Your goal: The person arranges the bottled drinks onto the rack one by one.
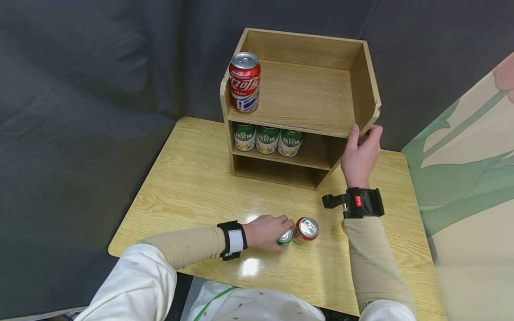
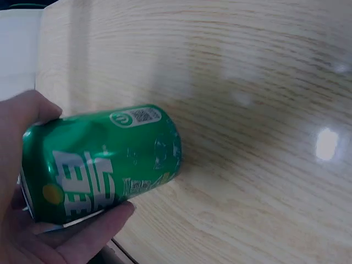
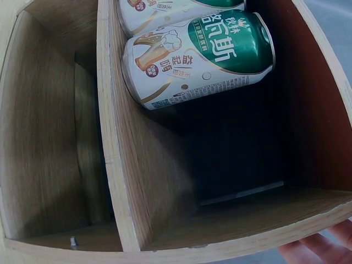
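Observation:
My left hand grips a green soda can near its top, with fingers and thumb round it. Whether the can's base touches the table cannot be told. Close beside it, a red soda can stands upright on the table. My right hand holds the right side of a wooden shelf, thumb in front and fingers at the outer side. Several green-and-white drink cans stand in a row on the middle level, from its left end. A red cola can stands at the top level's left front.
The light wooden table carries the shelf at its back. A dark curtain hangs behind and to the left. To the right is a patterned cloth. A small yellow thing shows beside the right forearm, mostly hidden.

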`<state>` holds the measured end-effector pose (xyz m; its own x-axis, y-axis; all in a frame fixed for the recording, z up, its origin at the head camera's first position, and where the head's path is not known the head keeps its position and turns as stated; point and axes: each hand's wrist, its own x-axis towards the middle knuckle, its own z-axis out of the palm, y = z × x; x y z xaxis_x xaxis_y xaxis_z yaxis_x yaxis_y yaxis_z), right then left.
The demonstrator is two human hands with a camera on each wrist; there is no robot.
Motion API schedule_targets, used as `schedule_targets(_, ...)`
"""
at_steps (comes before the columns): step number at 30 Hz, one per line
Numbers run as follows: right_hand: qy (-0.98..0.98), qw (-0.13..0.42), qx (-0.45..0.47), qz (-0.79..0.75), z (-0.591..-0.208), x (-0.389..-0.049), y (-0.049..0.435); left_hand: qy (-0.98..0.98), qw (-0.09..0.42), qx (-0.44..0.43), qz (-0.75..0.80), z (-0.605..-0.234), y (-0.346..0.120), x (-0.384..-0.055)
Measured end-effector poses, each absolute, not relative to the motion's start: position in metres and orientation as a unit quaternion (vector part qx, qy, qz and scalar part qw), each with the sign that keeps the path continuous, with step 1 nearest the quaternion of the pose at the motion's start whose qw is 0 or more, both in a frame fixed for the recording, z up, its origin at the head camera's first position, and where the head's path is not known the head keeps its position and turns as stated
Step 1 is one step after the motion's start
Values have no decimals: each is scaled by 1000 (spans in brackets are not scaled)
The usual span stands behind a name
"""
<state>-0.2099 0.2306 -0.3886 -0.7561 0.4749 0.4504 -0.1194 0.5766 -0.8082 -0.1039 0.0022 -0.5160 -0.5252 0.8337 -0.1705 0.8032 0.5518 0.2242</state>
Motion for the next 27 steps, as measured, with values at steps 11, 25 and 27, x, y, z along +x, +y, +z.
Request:
schedule_targets(11,-821,330,-109,452,-388,-210,230,869,152,463,89,-522,3,-105)
schedule_targets(25,-820,336,-109,449,-389,-212,230,860,169,471,100,-526,2,-112)
schedule_targets(27,-821,334,-111,450,-389,-211,230,860,167,472,99,-526,2,-112)
